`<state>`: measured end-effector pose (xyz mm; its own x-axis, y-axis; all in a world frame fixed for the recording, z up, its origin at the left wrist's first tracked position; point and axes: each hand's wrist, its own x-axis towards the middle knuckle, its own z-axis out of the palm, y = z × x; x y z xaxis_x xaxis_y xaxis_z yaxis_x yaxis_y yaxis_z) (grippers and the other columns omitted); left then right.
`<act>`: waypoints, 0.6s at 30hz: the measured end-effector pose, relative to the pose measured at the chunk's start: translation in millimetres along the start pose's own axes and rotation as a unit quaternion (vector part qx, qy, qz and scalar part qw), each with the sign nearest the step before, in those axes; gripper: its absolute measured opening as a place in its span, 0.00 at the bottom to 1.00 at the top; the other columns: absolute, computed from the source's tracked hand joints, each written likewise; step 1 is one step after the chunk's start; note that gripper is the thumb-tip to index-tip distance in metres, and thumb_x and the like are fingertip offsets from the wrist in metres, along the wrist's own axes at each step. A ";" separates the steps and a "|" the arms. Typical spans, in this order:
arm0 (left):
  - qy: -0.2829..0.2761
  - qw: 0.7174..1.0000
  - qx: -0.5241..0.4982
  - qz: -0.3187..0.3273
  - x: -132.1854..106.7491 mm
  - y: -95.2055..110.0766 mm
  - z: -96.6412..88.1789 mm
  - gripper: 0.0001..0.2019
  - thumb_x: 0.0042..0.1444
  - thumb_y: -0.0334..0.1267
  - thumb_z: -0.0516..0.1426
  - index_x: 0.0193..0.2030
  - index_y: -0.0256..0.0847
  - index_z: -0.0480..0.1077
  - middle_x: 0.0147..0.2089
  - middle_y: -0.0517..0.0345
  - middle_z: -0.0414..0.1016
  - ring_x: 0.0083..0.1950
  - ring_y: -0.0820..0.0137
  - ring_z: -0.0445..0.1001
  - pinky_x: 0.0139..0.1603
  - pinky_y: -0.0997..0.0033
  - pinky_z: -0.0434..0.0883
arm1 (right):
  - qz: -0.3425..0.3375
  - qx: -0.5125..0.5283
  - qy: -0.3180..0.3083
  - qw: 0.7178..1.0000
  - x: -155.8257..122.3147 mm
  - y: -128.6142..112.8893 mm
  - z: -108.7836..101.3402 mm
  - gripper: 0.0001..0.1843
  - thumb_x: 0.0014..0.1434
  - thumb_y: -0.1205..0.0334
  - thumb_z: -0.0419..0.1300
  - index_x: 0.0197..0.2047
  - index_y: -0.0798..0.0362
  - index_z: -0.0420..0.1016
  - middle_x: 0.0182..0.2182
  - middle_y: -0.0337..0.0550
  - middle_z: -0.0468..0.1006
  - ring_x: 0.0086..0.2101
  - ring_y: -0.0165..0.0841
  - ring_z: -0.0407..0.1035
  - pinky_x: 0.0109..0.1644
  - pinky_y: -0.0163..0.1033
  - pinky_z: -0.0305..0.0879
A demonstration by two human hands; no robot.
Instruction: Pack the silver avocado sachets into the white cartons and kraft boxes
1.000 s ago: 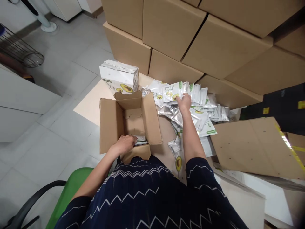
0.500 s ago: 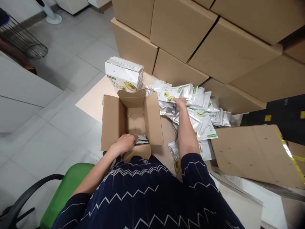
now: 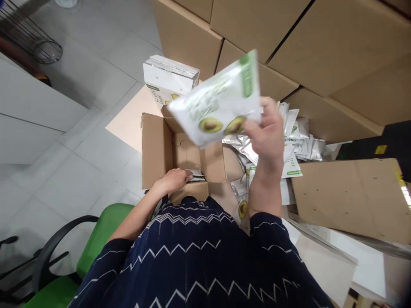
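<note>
My right hand is raised above the table and pinches a white and green avocado pouch by its right edge; the pouch is blurred and hangs over the open cardboard box. My left hand reaches into the near side of that box, its fingers closed on the silver pouches in the box. A pile of loose pouches lies on the table to the right of the box.
A white printed carton stands behind the open box. Large stacked cardboard boxes wall off the back. A flat cardboard sheet lies at the right. A green chair sits under me, and a wire basket stands at far left.
My right hand has lifted one pouch from the pile and carried it up and left, over the open box. My left hand stayed in the box.
</note>
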<state>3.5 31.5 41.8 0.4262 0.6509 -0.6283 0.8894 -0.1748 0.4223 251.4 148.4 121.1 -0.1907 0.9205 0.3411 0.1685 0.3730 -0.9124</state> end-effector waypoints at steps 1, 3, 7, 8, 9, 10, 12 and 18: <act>0.000 1.000 -0.003 0.003 -0.8 0.1 -0.1 0.20 0.70 0.45 0.44 0.48 0.41 0.75 0.47 0.48 0.82 0.50 0.61 0.79 0.48 0.67 0.69 | 0.010 -0.024 -0.060 0.998 -6.4 -9.8 11.3 0.15 0.59 0.65 0.57 0.50 0.46 0.70 0.35 0.34 0.75 0.30 0.27 0.69 0.33 0.33 0.65; 0.003 1.000 -0.011 0.005 -1.7 -0.3 1.0 0.21 0.71 0.46 0.43 0.49 0.41 0.75 0.48 0.47 0.81 0.51 0.60 0.78 0.49 0.67 0.69 | 0.039 -0.104 -0.188 0.976 -17.5 -19.4 34.1 0.17 0.61 0.68 0.53 0.51 0.48 0.72 0.33 0.36 0.76 0.30 0.28 0.69 0.34 0.34 0.63; 0.009 1.000 -0.019 0.004 -0.9 -1.2 5.8 0.22 0.71 0.47 0.43 0.53 0.40 0.74 0.52 0.45 0.80 0.55 0.57 0.77 0.52 0.64 0.69 | 0.077 -0.241 -0.375 0.892 -28.8 -13.0 72.6 0.19 0.64 0.71 0.48 0.53 0.53 0.72 0.37 0.44 0.80 0.34 0.32 0.70 0.37 0.35 0.58; 0.010 1.000 -0.017 0.003 -0.9 -1.2 6.7 0.22 0.70 0.47 0.43 0.54 0.40 0.74 0.53 0.44 0.80 0.55 0.56 0.76 0.52 0.62 0.69 | 0.086 -0.261 -0.409 0.870 -29.6 -8.9 80.2 0.18 0.64 0.71 0.48 0.53 0.54 0.72 0.38 0.46 0.80 0.34 0.33 0.70 0.36 0.35 0.57; 0.013 1.000 -0.013 0.001 -1.2 -1.1 7.3 0.22 0.70 0.47 0.43 0.54 0.39 0.73 0.53 0.44 0.79 0.55 0.56 0.77 0.52 0.62 0.69 | 0.095 -0.274 -0.442 0.849 -30.0 -4.4 87.0 0.17 0.64 0.71 0.48 0.52 0.54 0.72 0.38 0.48 0.80 0.35 0.34 0.70 0.36 0.35 0.56; 0.017 1.000 -0.009 -0.001 -2.1 -1.0 7.4 0.22 0.70 0.48 0.43 0.53 0.39 0.73 0.52 0.43 0.80 0.54 0.56 0.77 0.51 0.61 0.70 | 0.101 -0.280 -0.474 0.829 -30.2 0.4 92.8 0.16 0.65 0.70 0.48 0.51 0.54 0.72 0.39 0.49 0.80 0.35 0.34 0.70 0.36 0.35 0.55; 0.034 0.999 -0.009 -0.003 -5.7 -1.3 6.6 0.22 0.70 0.48 0.44 0.50 0.38 0.74 0.50 0.43 0.80 0.51 0.57 0.77 0.50 0.61 0.70 | 0.107 -0.286 -0.524 0.795 -30.8 10.0 102.0 0.15 0.64 0.69 0.50 0.50 0.54 0.72 0.41 0.49 0.80 0.36 0.34 0.69 0.35 0.35 0.53; 0.237 0.971 0.006 -0.019 -16.6 -5.6 -1.9 0.12 0.67 0.38 0.49 0.47 0.39 0.72 0.45 0.47 0.75 0.47 0.61 0.73 0.49 0.61 0.71 | 0.097 -0.274 -0.567 0.771 -34.4 31.0 111.2 0.15 0.62 0.72 0.52 0.50 0.55 0.73 0.44 0.52 0.80 0.38 0.36 0.71 0.37 0.36 0.55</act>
<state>-8.9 23.1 51.0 0.2713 0.9237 -0.2706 0.9062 -0.1504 0.3951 155.6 115.3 55.9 -0.7807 0.3880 -0.4899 0.6242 0.5206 -0.5824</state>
